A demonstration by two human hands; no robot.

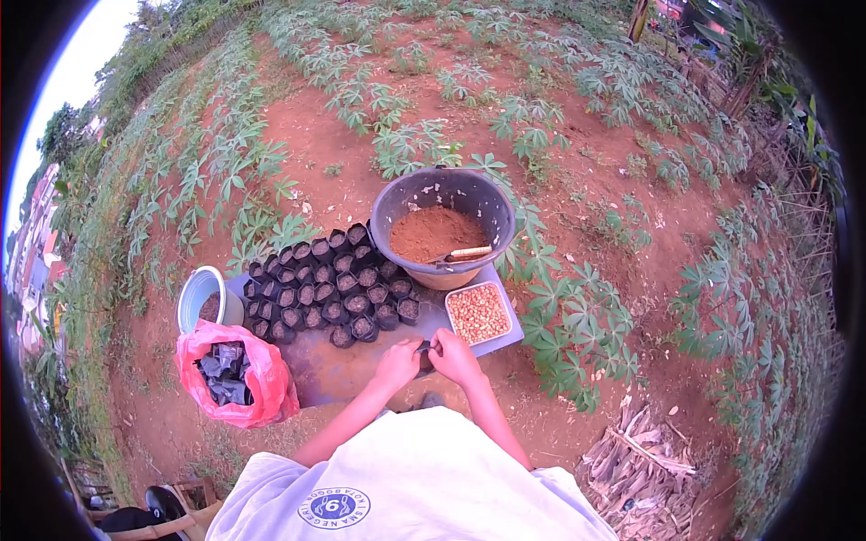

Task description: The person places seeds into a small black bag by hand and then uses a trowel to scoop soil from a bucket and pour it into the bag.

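Note:
Near the table's front edge, my left hand (400, 362) and my right hand (454, 356) come together around a small black plastic seedling bag (425, 359). Fingers of both hands are closed on its upper part. Just beyond my right hand lies a white tray (511, 316) of orange-yellow corn kernels (478, 313). Behind it stands a large black bucket (388, 216) of reddish soil (433, 233), with a wooden-handled tool (467, 252) resting inside. Left of the bucket, several soil-filled black seedling bags (334, 281) stand packed in rows.
A pink plastic bag (271, 383) of folded black bags sits at the table's left front corner. Behind it a pale bucket (194, 298) leans with dark soil inside. The grey table (316, 383) stands among cassava plants (577, 316); dry leaves (640, 464) are heaped at right.

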